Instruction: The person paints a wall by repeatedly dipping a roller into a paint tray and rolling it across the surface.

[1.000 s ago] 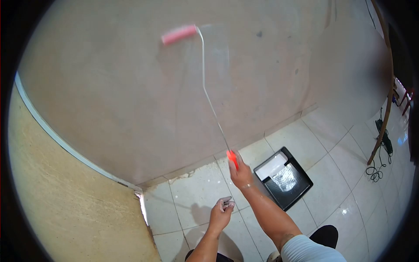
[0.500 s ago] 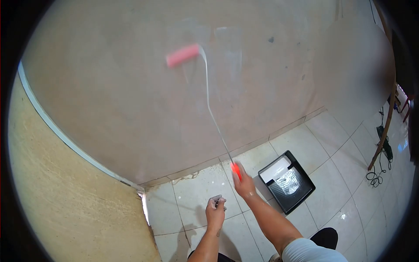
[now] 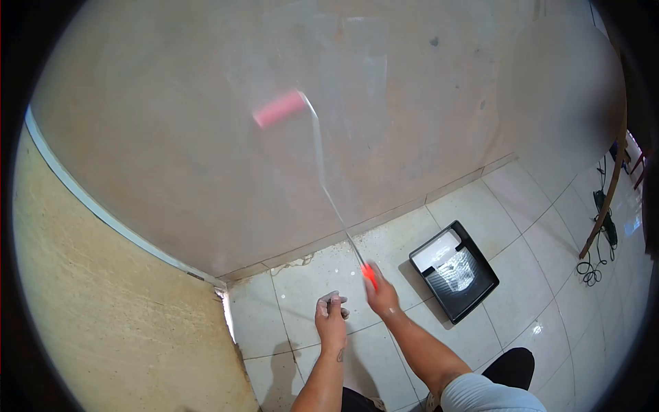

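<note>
My right hand is wrapped round the orange handle of a paint roller. Its long thin metal frame reaches up and left to a pink sleeve, blurred by motion, against the brownish wall. Pale patches of paint streak the wall above and around the sleeve. My left hand is held low over the floor, fingers curled in with the thumb across them and whitish smears on them; no object shows in it. Right of my right hand, a black paint tray with white paint lies on the floor.
White floor tiles meet the wall along a low skirting. On the left is a yellowish surface with a pale edge strip. A dark power tool with a coiled cord and a wooden pole are at the right.
The roller sleeve has moved down and slightly left along the wall, with my right hand a little lower. My left hand has shifted slightly up and left. The view has tilted a little.
</note>
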`<state>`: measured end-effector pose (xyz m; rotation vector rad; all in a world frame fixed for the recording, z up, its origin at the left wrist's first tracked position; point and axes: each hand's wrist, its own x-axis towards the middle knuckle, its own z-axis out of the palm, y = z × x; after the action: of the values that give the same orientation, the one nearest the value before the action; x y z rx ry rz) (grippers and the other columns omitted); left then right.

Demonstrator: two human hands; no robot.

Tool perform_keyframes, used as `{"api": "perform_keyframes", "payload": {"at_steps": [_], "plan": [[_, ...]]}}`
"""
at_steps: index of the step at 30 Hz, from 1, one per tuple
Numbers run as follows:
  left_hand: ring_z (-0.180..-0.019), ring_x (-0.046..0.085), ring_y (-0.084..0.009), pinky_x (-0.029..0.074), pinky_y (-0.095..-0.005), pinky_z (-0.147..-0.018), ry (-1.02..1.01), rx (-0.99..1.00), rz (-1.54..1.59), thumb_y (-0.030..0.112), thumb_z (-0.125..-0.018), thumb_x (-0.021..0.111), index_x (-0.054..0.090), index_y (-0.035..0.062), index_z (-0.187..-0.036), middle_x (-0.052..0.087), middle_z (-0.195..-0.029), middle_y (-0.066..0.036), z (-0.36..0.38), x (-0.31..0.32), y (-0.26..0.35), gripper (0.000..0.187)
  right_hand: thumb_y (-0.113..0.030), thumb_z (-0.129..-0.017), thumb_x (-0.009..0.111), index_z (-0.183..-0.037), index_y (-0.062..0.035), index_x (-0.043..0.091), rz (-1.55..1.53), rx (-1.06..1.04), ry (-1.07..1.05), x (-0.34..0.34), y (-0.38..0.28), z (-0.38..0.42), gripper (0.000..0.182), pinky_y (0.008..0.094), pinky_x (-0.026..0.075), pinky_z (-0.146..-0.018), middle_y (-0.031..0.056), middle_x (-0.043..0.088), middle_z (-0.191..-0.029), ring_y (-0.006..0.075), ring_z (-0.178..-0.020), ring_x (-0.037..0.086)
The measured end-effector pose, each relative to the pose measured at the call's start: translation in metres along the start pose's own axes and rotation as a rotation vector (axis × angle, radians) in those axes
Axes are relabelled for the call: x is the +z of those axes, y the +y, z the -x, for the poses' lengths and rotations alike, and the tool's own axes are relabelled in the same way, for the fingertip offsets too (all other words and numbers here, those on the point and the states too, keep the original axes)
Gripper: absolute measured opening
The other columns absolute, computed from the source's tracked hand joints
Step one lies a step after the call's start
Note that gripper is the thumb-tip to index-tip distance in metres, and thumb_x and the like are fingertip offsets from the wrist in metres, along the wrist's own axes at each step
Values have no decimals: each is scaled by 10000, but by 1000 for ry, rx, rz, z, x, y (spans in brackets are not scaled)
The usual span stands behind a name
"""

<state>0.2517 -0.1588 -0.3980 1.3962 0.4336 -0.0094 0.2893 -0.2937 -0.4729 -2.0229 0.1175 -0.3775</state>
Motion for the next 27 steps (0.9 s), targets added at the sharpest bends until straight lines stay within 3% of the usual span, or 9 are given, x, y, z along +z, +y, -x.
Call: {"api": "perform_keyframes", "payload": {"at_steps": [4, 6, 7, 8, 13, 15, 19, 21, 27], "plan": [[-638, 497, -90, 428, -236, -598, 0, 32, -49, 183, -972, 521, 574, 21, -1092, 636, -895, -64, 2, -10, -2, 208, -278, -958, 505, -1393, -80, 413, 82, 193, -109, 0, 100, 108, 487, 414, 515, -836, 236, 631, -1131, 393, -997, 634], [-640, 497, -89, 427, -236, -602, -9, 35, -40, 183, -972, 521, 573, 19, -1092, 636, -898, -62, 0, -10, 2, 210, -324, -966, 471, -1388, -81, 423, 6, 105, -9, 10, 82, 104, 490, 413, 497, -882, 223, 616, -1180, 379, -1063, 607], [-643, 498, -89, 427, -235, -605, -16, 35, -37, 183, -971, 522, 572, 17, -1093, 635, -901, -60, 6, -12, 3, 212, -300, -966, 477, -1384, -70, 427, -87, 290, -103, 3, 33, 75, 479, 391, 473, -932, 213, 573, -1260, 368, -1128, 577], [-681, 496, -85, 434, -236, -635, -26, 17, -12, 180, -973, 524, 566, 16, -1101, 626, -921, -61, 10, -9, 9, 212, -273, -965, 483, -1379, -62, 430, -114, 70, 14, 17, 18, 47, 467, 381, 451, -962, 215, 529, -1315, 365, -1169, 550], [-683, 500, -82, 435, -236, -637, -68, 18, -58, 171, -974, 522, 565, 18, -1112, 627, -924, -56, 19, -2, 4, 211, -269, -952, 503, -1384, -79, 420, -167, -53, 43, -3, -52, -50, 479, 411, 475, -924, 229, 557, -1264, 408, -1112, 560], [-684, 503, -81, 435, -236, -638, -94, 59, -66, 168, -975, 521, 566, 21, -1109, 629, -923, -54, 10, 3, 7, 204, -297, -960, 497, -1399, -81, 391, -82, 84, -31, -3, 3, -10, 501, 450, 519, -796, 255, 632, -1095, 439, -957, 619], [-647, 503, -87, 430, -237, -606, -61, 47, -36, 167, -971, 519, 574, 16, -1082, 628, -915, -65, 6, 5, -5, 195, -285, -958, 500, -1392, -49, 413, 16, 212, -115, -5, 104, 117, 502, 416, 501, -896, 220, 616, -1191, 384, -1074, 610], [-642, 503, -88, 427, -235, -601, -33, 15, -69, 168, -974, 511, 574, 15, -1085, 628, -906, -65, -1, 7, -12, 199, -268, -959, 492, -1394, -50, 408, 6, 117, -48, 8, 90, 104, 494, 407, 493, -907, 221, 613, -1194, 389, -1086, 602], [-620, 493, -94, 426, -239, -588, 29, 24, 34, 218, -994, 478, 562, 5, -1113, 627, -899, -76, 1, 14, -7, 258, -296, -961, 479, -1380, -106, 425, -286, -69, 19, -32, -150, -94, 463, 435, 480, -886, 231, 559, -1255, 426, -1085, 561]]}}
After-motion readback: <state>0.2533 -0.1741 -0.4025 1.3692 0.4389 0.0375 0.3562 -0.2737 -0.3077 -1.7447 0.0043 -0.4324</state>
